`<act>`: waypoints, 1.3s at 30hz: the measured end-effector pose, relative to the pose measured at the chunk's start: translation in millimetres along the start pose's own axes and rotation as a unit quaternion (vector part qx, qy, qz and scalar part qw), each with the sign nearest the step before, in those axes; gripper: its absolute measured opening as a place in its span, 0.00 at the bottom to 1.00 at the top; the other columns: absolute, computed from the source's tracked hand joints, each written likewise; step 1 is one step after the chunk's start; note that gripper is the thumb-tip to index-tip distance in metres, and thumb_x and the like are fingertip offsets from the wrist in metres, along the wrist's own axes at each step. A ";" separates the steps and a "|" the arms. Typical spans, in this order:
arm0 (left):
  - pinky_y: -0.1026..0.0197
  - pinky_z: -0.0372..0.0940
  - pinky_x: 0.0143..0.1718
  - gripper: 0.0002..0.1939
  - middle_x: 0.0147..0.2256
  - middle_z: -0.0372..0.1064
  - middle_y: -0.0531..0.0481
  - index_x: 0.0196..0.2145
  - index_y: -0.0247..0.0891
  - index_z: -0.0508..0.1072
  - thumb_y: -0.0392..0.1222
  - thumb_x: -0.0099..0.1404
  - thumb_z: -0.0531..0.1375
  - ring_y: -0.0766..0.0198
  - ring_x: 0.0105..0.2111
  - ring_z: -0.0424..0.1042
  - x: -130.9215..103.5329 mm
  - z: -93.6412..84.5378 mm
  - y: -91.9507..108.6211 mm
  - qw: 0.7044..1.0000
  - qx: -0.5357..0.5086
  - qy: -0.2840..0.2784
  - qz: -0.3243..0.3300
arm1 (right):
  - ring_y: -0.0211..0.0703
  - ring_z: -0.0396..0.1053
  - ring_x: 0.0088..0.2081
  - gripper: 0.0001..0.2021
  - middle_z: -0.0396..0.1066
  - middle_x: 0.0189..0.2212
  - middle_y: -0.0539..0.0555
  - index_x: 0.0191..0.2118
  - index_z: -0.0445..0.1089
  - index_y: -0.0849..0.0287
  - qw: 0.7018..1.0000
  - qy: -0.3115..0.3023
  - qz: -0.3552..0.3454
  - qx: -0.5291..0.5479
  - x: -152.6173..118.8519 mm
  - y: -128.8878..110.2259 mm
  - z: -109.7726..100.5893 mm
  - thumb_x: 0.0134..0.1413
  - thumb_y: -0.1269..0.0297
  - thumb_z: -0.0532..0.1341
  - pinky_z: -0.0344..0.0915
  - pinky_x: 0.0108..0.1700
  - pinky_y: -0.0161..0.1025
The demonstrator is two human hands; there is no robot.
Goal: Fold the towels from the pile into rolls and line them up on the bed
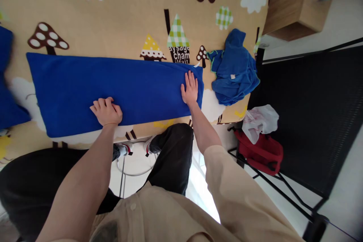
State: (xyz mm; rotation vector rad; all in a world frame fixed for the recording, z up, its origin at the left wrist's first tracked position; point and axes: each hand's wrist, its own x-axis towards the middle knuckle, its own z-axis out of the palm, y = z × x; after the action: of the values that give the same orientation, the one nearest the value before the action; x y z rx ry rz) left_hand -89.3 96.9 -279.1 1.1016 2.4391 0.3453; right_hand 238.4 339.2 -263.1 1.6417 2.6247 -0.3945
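A long blue cloth, folded into a flat strip, lies across the patterned tablecloth in front of me. My left hand rests on its lower edge, left of the middle, with fingers slightly bent and nothing visible held. Near the strip's right end, my right hand presses flat on the fabric, fingers stretched out. A small white tag sticks out at the upper right edge. To the right of the strip is a crumpled blue cloth with green edging.
More blue cloth lies at the far left. The tablecloth is beige with mushrooms and clouds. A wooden box stands at the upper right. Beside the table are a black chair, a red bag and a white plastic bag.
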 end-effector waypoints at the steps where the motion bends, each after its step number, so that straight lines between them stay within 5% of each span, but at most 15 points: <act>1: 0.26 0.52 0.57 0.21 0.52 0.64 0.28 0.54 0.32 0.71 0.40 0.64 0.54 0.29 0.59 0.59 0.0 -0.2 0.2 1.000 -0.004 -0.004 -0.003 | 0.49 0.37 0.79 0.32 0.43 0.78 0.56 0.79 0.44 0.58 1.000 -0.001 -0.002 0.000 0.8 2.0 -0.6 0.75 0.55 0.42 0.36 0.78 0.62; 9: 0.29 0.53 0.56 0.20 0.51 0.64 0.30 0.53 0.33 0.71 0.40 0.65 0.54 0.31 0.57 0.61 0.1 3.9 -3.9 1.000 0.007 -0.001 0.004 | 0.50 0.39 0.79 0.33 0.44 0.78 0.59 0.78 0.47 0.62 1.000 -0.009 0.008 -0.009 5.2 17.9 -8.7 0.73 0.56 0.44 0.39 0.78 0.59; 12: 0.29 0.52 0.57 0.20 0.50 0.64 0.30 0.53 0.33 0.71 0.40 0.64 0.55 0.32 0.57 0.60 0.5 4.1 -3.7 1.000 -0.002 -0.008 -0.003 | 0.51 0.49 0.76 0.30 0.56 0.74 0.62 0.75 0.54 0.61 1.000 0.020 0.011 0.012 11.8 28.4 -10.3 0.75 0.57 0.42 0.45 0.77 0.59; 17: 0.29 0.51 0.57 0.21 0.50 0.64 0.28 0.53 0.32 0.72 0.40 0.63 0.56 0.30 0.57 0.59 1.1 4.6 -2.5 1.000 -0.022 -0.009 -0.007 | 0.57 0.68 0.64 0.27 0.71 0.59 0.68 0.66 0.67 0.62 0.983 0.140 0.115 0.017 51.3 68.7 -18.2 0.75 0.53 0.46 0.60 0.69 0.62; 21: 0.30 0.51 0.57 0.22 0.50 0.65 0.27 0.51 0.31 0.73 0.41 0.62 0.56 0.30 0.57 0.60 1.3 6.4 -2.5 1.000 -0.024 0.004 -0.009 | 0.52 0.77 0.46 0.20 0.77 0.45 0.65 0.49 0.76 0.65 0.983 0.081 0.152 0.070 85.5 94.6 -26.8 0.68 0.52 0.59 0.72 0.57 0.53; 25: 0.30 0.52 0.56 0.21 0.49 0.66 0.27 0.51 0.30 0.73 0.41 0.61 0.56 0.30 0.56 0.61 1.1 7.3 -2.8 1.000 -0.024 0.010 -0.007 | 0.51 0.77 0.42 0.17 0.78 0.39 0.63 0.44 0.77 0.66 0.977 0.071 0.177 0.099 100.7 102.0 -38.1 0.65 0.55 0.61 0.73 0.54 0.51; 28: 0.30 0.52 0.57 0.21 0.49 0.66 0.28 0.50 0.31 0.73 0.41 0.60 0.57 0.30 0.56 0.61 1.0 7.8 -3.3 0.999 -0.029 0.018 -0.007 | 0.55 0.75 0.49 0.20 0.76 0.45 0.67 0.48 0.75 0.66 0.968 0.125 0.207 0.068 97.4 85.7 -42.1 0.70 0.54 0.54 0.70 0.59 0.59; 32: 0.30 0.53 0.56 0.21 0.47 0.66 0.28 0.49 0.32 0.73 0.41 0.60 0.57 0.30 0.54 0.62 1.7 7.8 -3.3 1.000 -0.020 0.019 -0.002 | 0.57 0.63 0.67 0.27 0.64 0.65 0.71 0.64 0.67 0.63 0.964 0.217 0.157 -0.012 67.3 17.6 -28.2 0.75 0.55 0.42 0.59 0.67 0.67; 36: 0.30 0.53 0.55 0.20 0.46 0.67 0.29 0.48 0.33 0.74 0.41 0.58 0.57 0.31 0.53 0.63 2.4 6.7 -2.9 0.999 -0.035 0.025 -0.004 | 0.49 0.48 0.76 0.29 0.54 0.74 0.62 0.73 0.58 0.58 0.997 0.068 -0.018 -0.032 25.3 -56.5 0.3 0.76 0.52 0.41 0.48 0.75 0.59; 39: 0.29 0.53 0.55 0.20 0.46 0.67 0.29 0.47 0.33 0.74 0.41 0.58 0.58 0.30 0.53 0.63 2.4 6.8 -3.4 0.999 -0.043 0.033 -0.002 | 0.48 0.37 0.79 0.32 0.44 0.77 0.60 0.77 0.49 0.57 0.999 -0.009 -0.015 -0.027 15.9 -64.2 12.0 0.76 0.49 0.41 0.41 0.76 0.62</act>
State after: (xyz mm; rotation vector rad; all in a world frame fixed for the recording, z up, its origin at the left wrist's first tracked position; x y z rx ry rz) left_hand -89.6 96.8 -287.1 1.0633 2.4593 0.4875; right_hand 172.9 323.9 -264.1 1.5781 2.6250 -0.3346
